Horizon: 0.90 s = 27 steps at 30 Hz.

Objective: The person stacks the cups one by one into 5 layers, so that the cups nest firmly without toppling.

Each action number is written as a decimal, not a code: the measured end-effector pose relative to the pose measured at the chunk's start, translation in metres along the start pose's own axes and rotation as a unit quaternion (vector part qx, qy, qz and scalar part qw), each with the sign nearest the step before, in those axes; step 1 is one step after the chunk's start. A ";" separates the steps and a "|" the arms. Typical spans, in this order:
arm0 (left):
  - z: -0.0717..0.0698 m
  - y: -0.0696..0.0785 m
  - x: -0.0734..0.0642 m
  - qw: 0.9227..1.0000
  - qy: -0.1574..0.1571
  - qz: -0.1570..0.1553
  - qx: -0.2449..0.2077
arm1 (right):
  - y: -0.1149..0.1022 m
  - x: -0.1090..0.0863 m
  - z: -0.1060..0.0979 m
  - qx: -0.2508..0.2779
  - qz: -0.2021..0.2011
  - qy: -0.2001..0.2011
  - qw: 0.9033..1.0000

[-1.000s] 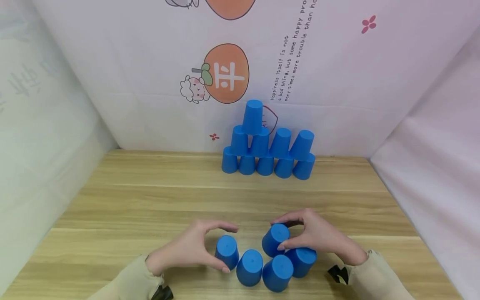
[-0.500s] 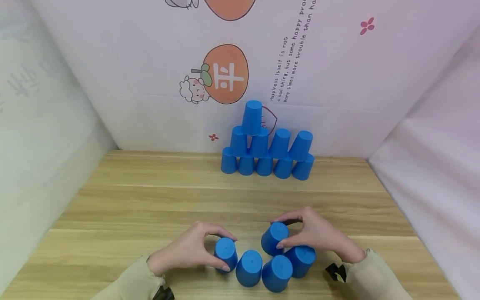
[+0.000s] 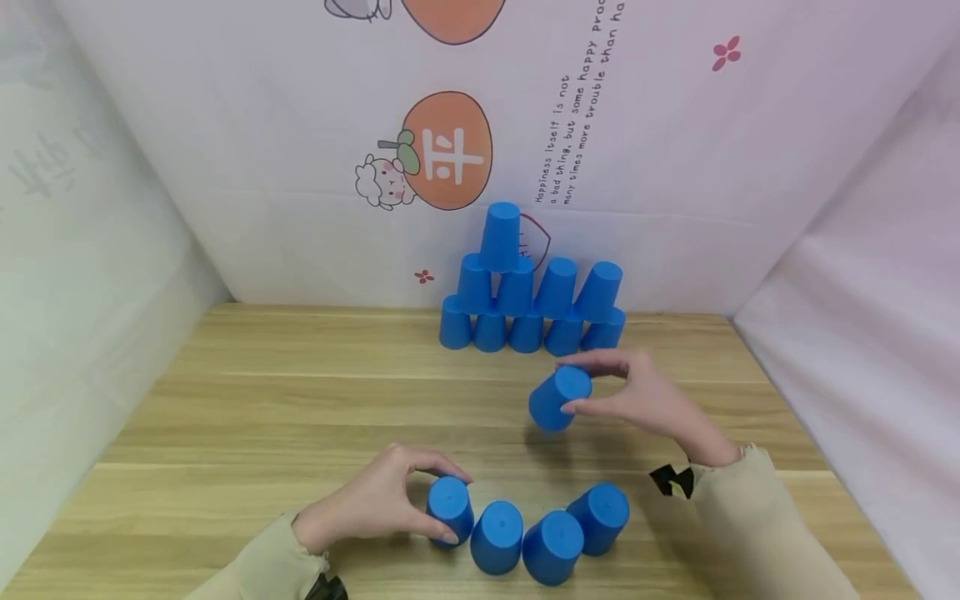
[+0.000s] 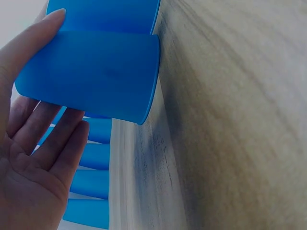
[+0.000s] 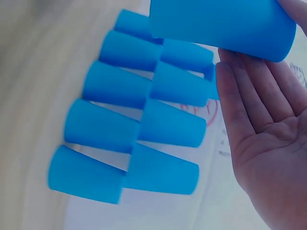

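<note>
My right hand [image 3: 645,398] grips an upside-down blue cup [image 3: 557,402] by its sides, thumb on the near side and fingers behind, tilted and raised above the table. In the right wrist view that cup [image 5: 220,26] fills the upper part. My left hand [image 3: 386,492] holds another blue cup [image 3: 450,507] that stands upside down at the front; the left wrist view shows thumb and fingers around this cup [image 4: 91,74], its rim at the tabletop. To its right stand three more upside-down cups, a left one [image 3: 497,537], a middle one [image 3: 553,547] and a right one [image 3: 600,517].
At the back of the wooden table [image 3: 315,400], blue cups are stacked in rows: several at the bottom [image 3: 490,332], several above [image 3: 557,287], and one top cup [image 3: 500,237] at the left. A printed white cloth [image 3: 300,167] hangs right behind the stack.
My right hand has lifted its cup off the front group and carried it forward toward the stack. My left fingers have closed around the leftmost front cup, which stays in place.
</note>
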State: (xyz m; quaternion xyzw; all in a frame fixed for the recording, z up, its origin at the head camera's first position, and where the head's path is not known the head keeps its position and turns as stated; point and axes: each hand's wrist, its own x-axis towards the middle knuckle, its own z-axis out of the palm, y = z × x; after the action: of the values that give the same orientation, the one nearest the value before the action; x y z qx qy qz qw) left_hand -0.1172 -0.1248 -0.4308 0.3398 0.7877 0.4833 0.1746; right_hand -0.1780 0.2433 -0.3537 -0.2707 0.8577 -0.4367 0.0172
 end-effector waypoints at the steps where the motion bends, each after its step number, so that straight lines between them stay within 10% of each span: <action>1: 0.000 0.000 0.000 1.000 0.000 0.001 0.000 | -0.001 0.004 -0.003 -0.003 -0.007 0.010 1.000; 27: 0.000 -0.002 -0.001 1.000 -0.005 0.000 0.000 | -0.042 0.091 -0.098 -0.066 0.061 0.207 0.974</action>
State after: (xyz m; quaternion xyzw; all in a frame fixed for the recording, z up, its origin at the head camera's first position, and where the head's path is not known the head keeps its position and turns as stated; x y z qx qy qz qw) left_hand -0.1175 -0.1258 -0.4330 0.3427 0.7864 0.4818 0.1787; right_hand -0.2632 0.2521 -0.2423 -0.1219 0.8844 -0.4241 -0.1521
